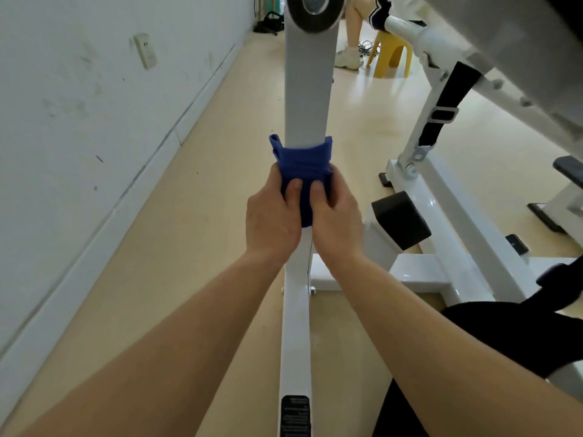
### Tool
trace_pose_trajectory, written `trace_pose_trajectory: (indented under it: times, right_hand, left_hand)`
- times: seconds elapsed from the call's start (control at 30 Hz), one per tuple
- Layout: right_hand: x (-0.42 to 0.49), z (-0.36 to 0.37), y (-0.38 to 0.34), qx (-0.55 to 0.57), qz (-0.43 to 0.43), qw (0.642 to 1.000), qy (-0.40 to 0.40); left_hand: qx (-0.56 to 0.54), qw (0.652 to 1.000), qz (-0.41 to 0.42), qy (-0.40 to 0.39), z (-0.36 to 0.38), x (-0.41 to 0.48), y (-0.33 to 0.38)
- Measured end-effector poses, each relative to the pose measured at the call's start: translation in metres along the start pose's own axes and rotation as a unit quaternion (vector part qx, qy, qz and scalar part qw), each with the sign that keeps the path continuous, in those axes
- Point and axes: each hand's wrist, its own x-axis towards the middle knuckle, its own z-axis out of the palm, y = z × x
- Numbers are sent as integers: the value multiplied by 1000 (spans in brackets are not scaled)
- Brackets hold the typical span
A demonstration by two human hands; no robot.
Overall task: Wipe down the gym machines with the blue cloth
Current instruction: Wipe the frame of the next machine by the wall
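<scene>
Midway up white post (305, 99), your left hand (273, 216) & right hand (336, 217) clamp blue cloth (301, 159) round it; upper post + other frames prob. left.

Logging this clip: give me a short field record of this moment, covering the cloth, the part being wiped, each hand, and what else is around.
cloth: blue cloth, wrapped around the white bar
part being wiped: upright white bar of the machine, bare above the cloth
left hand: left hand grips the cloth from the left, thumb on its front
right hand: right hand grips it from the right, thumb beside the other
nearby: black pad on the frame to the right
background: yellow stool; wall socket
</scene>
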Motion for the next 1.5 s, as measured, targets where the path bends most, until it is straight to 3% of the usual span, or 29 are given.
trace_pose_trajectory:
  times: [0.13, 0.47, 0.57, 0.7, 0.87, 1.03, 1.27, 1.5]
  right_hand:
    - [10, -7, 10, -109, -29, 989, -99]
    - [66, -18, -89, -110, -169, 979, 31]
    - [52, -19, -65, -123, -149, 981, 7]
    - [41, -20, -51, -152, -105, 982, -44]
    - [72, -19, -112, -112, -180, 976, 42]
    - [73, -18, -102, -120, -185, 974, 57]
    - [45, -6, -32, -109, -149, 982, 36]
    - [12, 4, 21, -185, -50, 981, -16]
  left_hand:
    - [15, 1000, 2, -8, -5, 4, 1]
    - [-30, 988, 113, 98, -43, 61, 89]
    - [-16, 991, 96, 92, -36, 52, 75]
    - [8, 997, 69, 20, -34, 36, 49]
    - [-4, 990, 114, 82, -51, 68, 93]
    - [-39, 984, 141, 98, -42, 66, 81]
    - [-4, 995, 92, 25, -21, 33, 24]
    - [93, 993, 25, -65, -8, -1, -22]
